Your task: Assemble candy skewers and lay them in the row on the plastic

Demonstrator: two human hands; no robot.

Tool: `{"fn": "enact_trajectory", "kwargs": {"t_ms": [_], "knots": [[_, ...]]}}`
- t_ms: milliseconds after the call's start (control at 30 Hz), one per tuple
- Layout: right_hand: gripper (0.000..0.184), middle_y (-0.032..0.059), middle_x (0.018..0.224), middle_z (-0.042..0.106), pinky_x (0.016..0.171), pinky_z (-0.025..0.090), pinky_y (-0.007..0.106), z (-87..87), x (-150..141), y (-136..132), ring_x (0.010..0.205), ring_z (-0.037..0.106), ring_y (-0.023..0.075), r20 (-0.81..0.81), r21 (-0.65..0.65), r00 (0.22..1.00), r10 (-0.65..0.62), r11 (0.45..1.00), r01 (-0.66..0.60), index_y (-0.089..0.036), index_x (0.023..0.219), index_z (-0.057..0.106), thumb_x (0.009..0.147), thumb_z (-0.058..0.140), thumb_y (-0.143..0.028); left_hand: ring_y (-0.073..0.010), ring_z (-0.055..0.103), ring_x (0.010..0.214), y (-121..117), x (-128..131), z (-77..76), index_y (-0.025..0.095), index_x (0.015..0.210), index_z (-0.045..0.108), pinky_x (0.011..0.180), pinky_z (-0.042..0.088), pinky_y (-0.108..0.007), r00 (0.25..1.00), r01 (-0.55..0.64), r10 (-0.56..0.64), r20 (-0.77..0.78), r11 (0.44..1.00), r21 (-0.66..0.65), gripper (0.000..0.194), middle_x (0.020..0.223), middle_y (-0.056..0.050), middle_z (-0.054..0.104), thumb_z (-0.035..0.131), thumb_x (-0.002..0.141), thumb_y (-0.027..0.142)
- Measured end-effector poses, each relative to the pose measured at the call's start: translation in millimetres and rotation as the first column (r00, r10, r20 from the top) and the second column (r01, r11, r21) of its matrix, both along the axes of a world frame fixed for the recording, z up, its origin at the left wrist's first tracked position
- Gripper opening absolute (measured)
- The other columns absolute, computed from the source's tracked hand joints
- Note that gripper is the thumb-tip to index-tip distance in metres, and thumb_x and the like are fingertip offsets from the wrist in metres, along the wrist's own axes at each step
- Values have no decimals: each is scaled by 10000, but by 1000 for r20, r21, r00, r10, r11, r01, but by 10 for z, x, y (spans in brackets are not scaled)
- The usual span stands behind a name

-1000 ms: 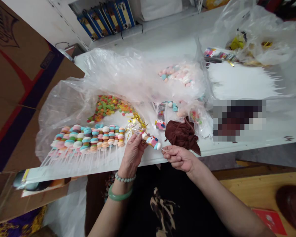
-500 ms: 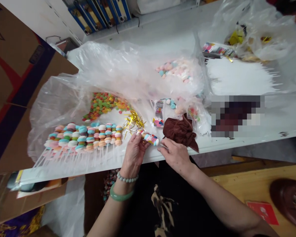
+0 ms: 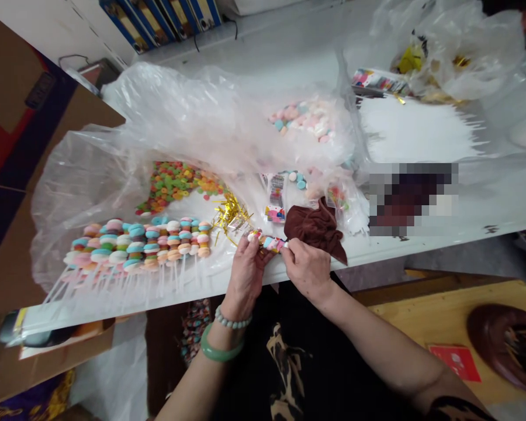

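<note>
So here's the setup: both hands are up at the near edge of a white surface (image 3: 355,254), working on one little wrapped candy stick (image 3: 267,242), with its pink, blue and white wrapper held between them. Right now the step in hand looks like pinching and fiddling with the wrapper, maybe around the end of the stick, though the fingers hide the exact spot. Whatever comes next, I'd say it calls for steady fingers, since the piece is tiny and the grip is tight.

The left hand (image 3: 245,275) is mostly closed, with its thumb and fingers pinching the stick's left end. There's a pale bead bracelet (image 3: 232,318) and a green bangle (image 3: 221,348) on that wrist. The right hand (image 3: 307,269) is curled in, holding the right end, so the candy stick sits right between the two and just above the surface edge.

Just left of the hands is a bunch of gold tinsel (image 3: 232,213), then rows of stacked pastel candy skewers (image 3: 135,245) lying on clear plastic (image 3: 74,204). Farther back there's a heap of green and orange gummy rings (image 3: 177,187) and a pile of pink and blue candies (image 3: 304,120). A crumpled brown cloth (image 3: 313,228) sits just right of the hands.
</note>
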State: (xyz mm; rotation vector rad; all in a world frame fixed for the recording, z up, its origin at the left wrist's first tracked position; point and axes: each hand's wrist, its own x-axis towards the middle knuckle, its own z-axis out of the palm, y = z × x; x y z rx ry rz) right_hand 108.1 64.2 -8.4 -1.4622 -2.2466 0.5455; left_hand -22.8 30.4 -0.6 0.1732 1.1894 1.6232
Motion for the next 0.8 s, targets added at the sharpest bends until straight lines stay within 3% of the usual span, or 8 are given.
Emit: {"fn": "enact_trajectory", "kwargs": {"t_ms": [100,200,267,367,500,633,800], "knots": [[264,50,718,709,580,302,255,-16,52,14,658,642,152,-123,-51,991,57,997,-64,-183,750,637,939,498,-303,-113,644,705,17,-9,-18,186,877,594,668,533,-243,998,39,-39,51,999,3,217,798,17,660,747,788,310],[198,14,765,714,618,357,227,-15,121,47,683,638,135,-326,-236,941,96,955,-179,-208,826,658,925,501,-278,-131,654,722,39,-90,-21,173,888,602,631,521,-237,996,28,-26,81,999,-20,208,834,-17,684,733,799,308],[186,-15,721,694,611,372,216,-26,141,66,635,613,119,-412,-364,909,67,902,-232,-220,788,655,897,507,-247,-140,656,718,51,-138,-7,163,896,612,608,516,-237,997,11,-9,83,1000,-26,210,850,-37,693,720,808,321],[203,-37,607,631,557,364,211,-72,114,77,546,554,108,-451,-482,892,-32,850,-213,-216,669,612,852,549,-277,-145,657,733,52,-152,26,159,934,630,644,530,-255,997,21,-20,73,1000,-14,246,876,-46,699,737,790,328],[235,-38,545,583,504,331,211,-126,44,87,498,498,106,-436,-535,893,-113,830,-157,-212,634,601,823,580,-350,-134,656,754,21,-102,42,171,957,644,714,532,-258,999,50,-50,16,999,1,318,890,-34,705,815,693,222],[295,-42,494,520,491,292,213,-139,7,95,480,436,99,-393,-550,910,-134,827,-116,-202,580,574,792,617,-403,-135,658,776,-10,-38,7,174,974,654,735,525,-254,998,63,-63,-10,998,-9,332,882,-31,704,817,691,235],[387,-39,521,465,525,278,223,-151,-7,34,528,403,98,-408,-467,908,-96,877,-117,-191,546,513,820,601,-450,-113,644,736,4,-15,-30,170,947,660,708,509,-229,997,77,-77,14,997,3,284,829,-11,690,802,710,237]]}}
